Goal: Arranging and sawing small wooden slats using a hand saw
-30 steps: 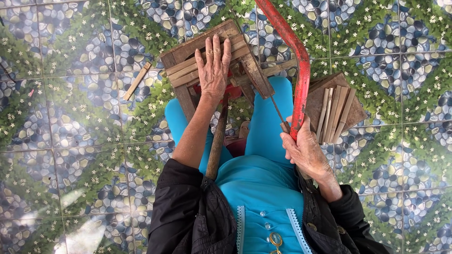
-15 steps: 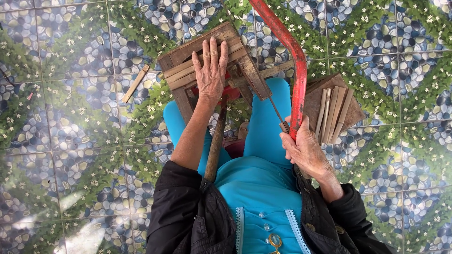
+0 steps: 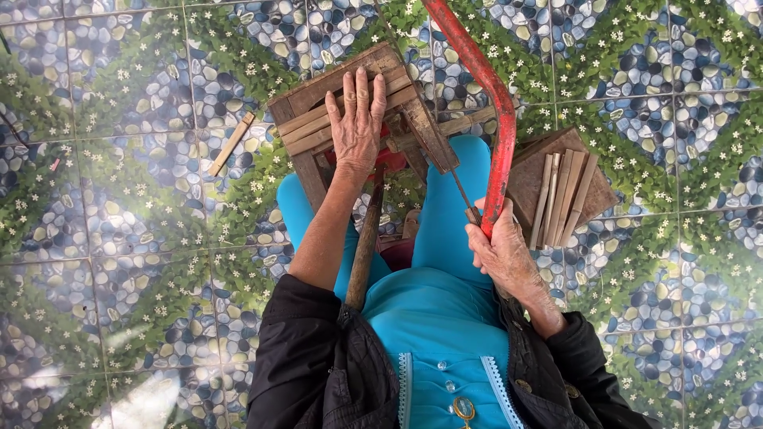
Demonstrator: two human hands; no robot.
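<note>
Bamboo strips (image 3: 350, 119) lie on a wooden stand (image 3: 306, 171) at centre, pressed flat under the open left hand (image 3: 355, 127). Right hand (image 3: 501, 253) grips the red saw (image 3: 494, 119), top cut off. More slats (image 3: 560, 199) lie right.

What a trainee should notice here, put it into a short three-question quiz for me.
1. True or false: the left hand lies flat on bamboo strips atop the wooden stool.
2. Which tool does the right hand grip? A) red-framed saw B) hammer C) knife
3. Fill in: a loose stick lies on the tiled ____.
Key: 1 true; 2 A; 3 floor.
</note>
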